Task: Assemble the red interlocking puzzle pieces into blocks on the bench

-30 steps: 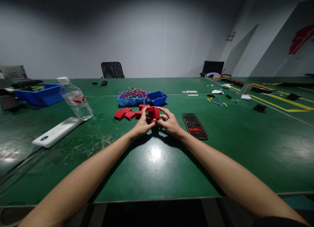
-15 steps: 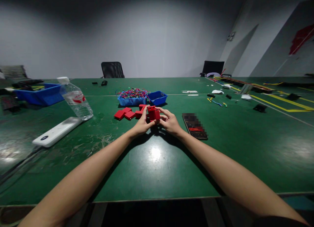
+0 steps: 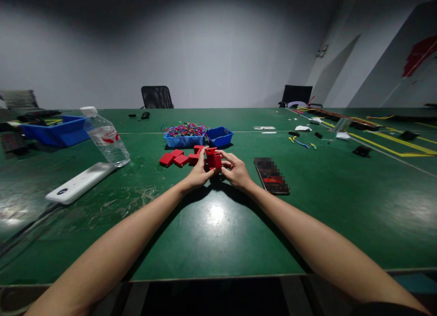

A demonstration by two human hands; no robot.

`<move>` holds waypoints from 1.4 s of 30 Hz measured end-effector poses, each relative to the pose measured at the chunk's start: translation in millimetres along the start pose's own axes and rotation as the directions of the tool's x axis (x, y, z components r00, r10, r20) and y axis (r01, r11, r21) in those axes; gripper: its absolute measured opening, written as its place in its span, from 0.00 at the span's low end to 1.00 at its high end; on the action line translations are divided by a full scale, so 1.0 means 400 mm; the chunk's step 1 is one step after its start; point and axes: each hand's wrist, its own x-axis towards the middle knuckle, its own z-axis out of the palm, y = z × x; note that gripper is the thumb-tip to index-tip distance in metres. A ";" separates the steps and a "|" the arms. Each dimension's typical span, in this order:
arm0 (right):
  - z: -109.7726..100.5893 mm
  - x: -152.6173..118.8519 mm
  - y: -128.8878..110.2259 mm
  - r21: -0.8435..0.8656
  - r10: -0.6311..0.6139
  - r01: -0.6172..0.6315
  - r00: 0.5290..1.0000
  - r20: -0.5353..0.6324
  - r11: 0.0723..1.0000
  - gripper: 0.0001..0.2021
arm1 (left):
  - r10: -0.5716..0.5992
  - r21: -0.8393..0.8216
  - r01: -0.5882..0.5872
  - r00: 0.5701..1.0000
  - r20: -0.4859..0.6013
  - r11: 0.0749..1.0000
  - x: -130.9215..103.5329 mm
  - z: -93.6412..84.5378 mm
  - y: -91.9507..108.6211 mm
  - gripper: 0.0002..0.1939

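Between my two hands stands a small red plastic box [image 3: 214, 159], held upright just above or on the green table; which of these I cannot tell. My left hand [image 3: 198, 171] grips its left side, thumb in front and fingers behind. On its right side, the fingers and thumb of my right hand [image 3: 236, 170] close round the box. Several more red boxes [image 3: 167, 160] lie on the table just left of my hands. Behind them sits a blue bin [image 3: 186, 141] heaped with thin coloured wires [image 3: 187, 129], beside a second blue bin [image 3: 220, 137] with small parts.
A phone [image 3: 271, 175] lies right of my hands. At the left are a tilted clear bottle [image 3: 107, 140], a white oblong device [image 3: 80, 183] with a cable, and a larger blue bin [image 3: 56, 131]. Blue-and-yellow pliers [image 3: 302, 143] lie at the far right on the green table [image 3: 218, 243].
Both hands keep the red box in nearly the same place. The fingers of my right hand have shifted slightly on it.
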 end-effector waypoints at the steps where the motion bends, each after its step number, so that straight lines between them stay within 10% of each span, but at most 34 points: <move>1: -0.001 0.000 0.003 -0.008 -0.002 0.002 1.000 0.003 1.000 0.27 | 0.001 -0.003 -0.001 1.000 0.008 1.000 0.000 0.000 0.001 0.52; 28: -0.004 -0.003 -0.037 -0.429 -0.039 0.053 0.998 0.042 0.902 0.31 | -0.004 0.064 0.004 1.000 -0.002 0.998 -0.002 0.010 0.015 0.52; 42: -0.011 0.000 -0.004 -0.084 0.116 -0.108 0.989 0.091 0.991 0.34 | 0.024 0.062 -0.027 0.999 0.036 0.998 0.000 0.003 0.011 0.53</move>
